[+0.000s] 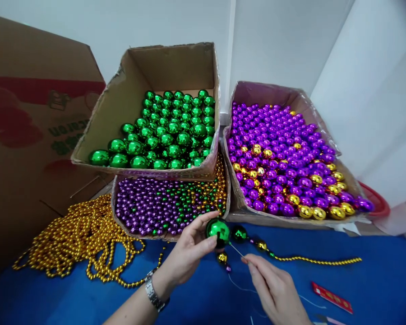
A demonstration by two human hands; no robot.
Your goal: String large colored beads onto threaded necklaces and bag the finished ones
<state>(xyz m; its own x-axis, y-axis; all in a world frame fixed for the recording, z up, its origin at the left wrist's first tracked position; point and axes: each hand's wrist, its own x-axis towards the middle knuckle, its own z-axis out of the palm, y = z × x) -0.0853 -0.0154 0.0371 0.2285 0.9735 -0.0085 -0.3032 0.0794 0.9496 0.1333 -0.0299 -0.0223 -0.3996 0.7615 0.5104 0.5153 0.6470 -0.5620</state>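
My left hand [186, 250], with a metal watch on the wrist, pinches a large shiny green ball [218, 229] between thumb and fingertips above the blue table. My right hand [274, 286] pinches a thin needle [236, 249] whose tip points at that ball; a fine thread trails from it. Beside the ball lie a smaller green bead [239, 234], a gold bead [261, 245] and a strand of tiny gold beads [318, 261] running right. A gold and a purple bead [222, 258] hang just below.
A cardboard box of green balls [169, 131] rests on a box of small purple, green and gold beads [165, 203]. To the right stands a box of purple and gold balls [284, 167]. A pile of gold bead strands [81, 239] lies left. A red packet [331, 297] lies right.
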